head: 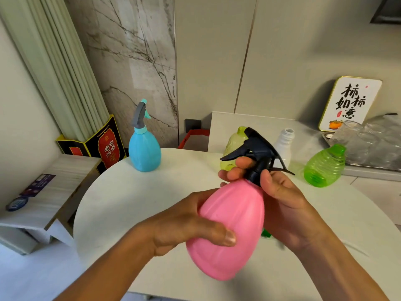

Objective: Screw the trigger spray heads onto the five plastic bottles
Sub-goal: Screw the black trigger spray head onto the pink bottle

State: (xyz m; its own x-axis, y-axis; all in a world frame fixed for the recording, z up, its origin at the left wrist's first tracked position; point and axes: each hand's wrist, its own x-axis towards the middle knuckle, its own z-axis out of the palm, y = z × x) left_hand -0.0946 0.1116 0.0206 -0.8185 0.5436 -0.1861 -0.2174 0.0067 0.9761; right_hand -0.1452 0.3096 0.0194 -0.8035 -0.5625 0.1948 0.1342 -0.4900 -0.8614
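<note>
Left hand (191, 222) grips pink bottle (230, 231); right hand (280, 200) pinches its black sprayer (256, 153).

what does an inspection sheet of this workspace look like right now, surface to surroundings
surface: round white table, a counter behind it.
job's things: blue bottle upright with its head on; pink bottle held tilted, black spray head at its neck; yellow bottle, white bottle and green bottle have no heads, the green one tilted.
clutter: glass jars on a tray, a sign.
grippers: left hand grips the pink bottle's body; right hand holds the head's collar.
cables: nothing seen.
surroundings: marble panel, red-and-black box, low shelf.
</note>
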